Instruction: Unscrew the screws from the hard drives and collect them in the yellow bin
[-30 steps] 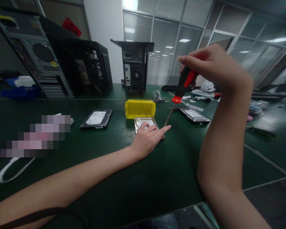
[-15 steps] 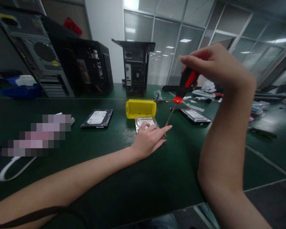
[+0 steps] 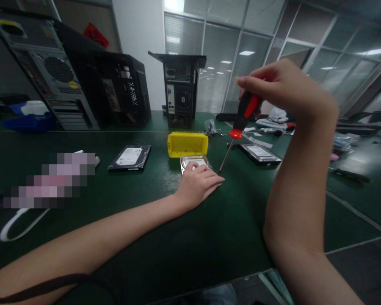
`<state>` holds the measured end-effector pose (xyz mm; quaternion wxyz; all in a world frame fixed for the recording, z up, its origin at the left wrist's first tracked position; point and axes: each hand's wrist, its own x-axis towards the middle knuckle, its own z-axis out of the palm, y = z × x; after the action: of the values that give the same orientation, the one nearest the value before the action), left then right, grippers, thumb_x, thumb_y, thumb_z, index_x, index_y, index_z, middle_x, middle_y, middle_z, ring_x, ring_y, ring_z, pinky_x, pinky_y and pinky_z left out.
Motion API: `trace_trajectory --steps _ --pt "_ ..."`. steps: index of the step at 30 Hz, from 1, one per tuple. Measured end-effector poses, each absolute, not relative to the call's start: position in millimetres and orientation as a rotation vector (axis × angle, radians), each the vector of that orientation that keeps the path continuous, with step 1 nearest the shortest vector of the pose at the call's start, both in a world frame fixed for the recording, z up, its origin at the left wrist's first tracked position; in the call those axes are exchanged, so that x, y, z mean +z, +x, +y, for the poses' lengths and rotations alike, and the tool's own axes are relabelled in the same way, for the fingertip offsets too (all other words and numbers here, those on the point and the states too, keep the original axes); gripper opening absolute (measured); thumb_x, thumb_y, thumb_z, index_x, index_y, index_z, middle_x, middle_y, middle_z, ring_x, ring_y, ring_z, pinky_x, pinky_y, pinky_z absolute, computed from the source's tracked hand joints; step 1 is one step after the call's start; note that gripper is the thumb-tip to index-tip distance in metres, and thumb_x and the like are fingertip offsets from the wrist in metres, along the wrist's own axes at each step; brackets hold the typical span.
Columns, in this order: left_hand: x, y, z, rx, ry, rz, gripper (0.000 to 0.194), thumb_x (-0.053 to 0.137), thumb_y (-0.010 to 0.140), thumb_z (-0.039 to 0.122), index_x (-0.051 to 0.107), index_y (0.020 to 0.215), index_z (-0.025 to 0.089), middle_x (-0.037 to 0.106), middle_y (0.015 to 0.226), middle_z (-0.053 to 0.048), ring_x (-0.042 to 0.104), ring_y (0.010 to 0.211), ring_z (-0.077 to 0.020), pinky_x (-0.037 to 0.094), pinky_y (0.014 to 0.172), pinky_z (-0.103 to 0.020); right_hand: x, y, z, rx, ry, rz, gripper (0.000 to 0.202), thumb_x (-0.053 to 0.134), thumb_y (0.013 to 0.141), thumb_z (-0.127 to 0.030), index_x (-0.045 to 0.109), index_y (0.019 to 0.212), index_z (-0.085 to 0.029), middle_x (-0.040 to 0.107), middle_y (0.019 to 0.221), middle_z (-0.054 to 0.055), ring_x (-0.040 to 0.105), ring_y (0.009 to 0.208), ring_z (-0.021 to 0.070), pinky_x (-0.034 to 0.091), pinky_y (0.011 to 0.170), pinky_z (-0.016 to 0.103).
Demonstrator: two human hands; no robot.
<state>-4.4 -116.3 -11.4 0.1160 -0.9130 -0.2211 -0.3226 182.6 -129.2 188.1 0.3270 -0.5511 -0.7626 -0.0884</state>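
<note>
A silver hard drive [image 3: 194, 159] lies on the green table, mostly covered by my left hand [image 3: 198, 184], whose fingers are laid over it and hold it down. My right hand [image 3: 269, 87] is raised and wrapped round the black and red handle of a screwdriver [image 3: 243, 114]. The screwdriver slants down to the left, its tip close beside my left fingertips at the drive's right edge. Whether the tip touches a screw is hidden. Just behind the drive is a yellow plastic bin [image 3: 188, 146] with its open side toward me.
Other hard drives lie left [image 3: 130, 158] and right [image 3: 260, 153]. Computer cases [image 3: 179, 93] stand at the back, with larger ones [image 3: 57, 72] at the left. A blurred-out item with a white strap [image 3: 11, 226] lies left. Another screwdriver [image 3: 351, 175] lies far right.
My left fingers have drawn together and lowered slightly at the drive's right edge. The screwdriver has shifted a little left and its tip sits slightly lower.
</note>
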Motion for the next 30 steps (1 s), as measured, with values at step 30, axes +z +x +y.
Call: trace_trajectory --steps 30 --pt "-10.2 -1.0 -114.4 -0.920 -2.842 -0.870 0.021 0.052 0.091 0.033 0.071 0.100 0.030 0.065 0.107 0.001 0.053 0.099 -0.0197 0.032 0.081 -0.037 188.8 180.2 -131.0 -0.350 -1.563 -2.090 0.054 0.049 0.085 -0.056 0.070 0.079 -0.007 0.053 0.053 0.000 0.036 0.045 0.0026 0.026 0.049 0.022"
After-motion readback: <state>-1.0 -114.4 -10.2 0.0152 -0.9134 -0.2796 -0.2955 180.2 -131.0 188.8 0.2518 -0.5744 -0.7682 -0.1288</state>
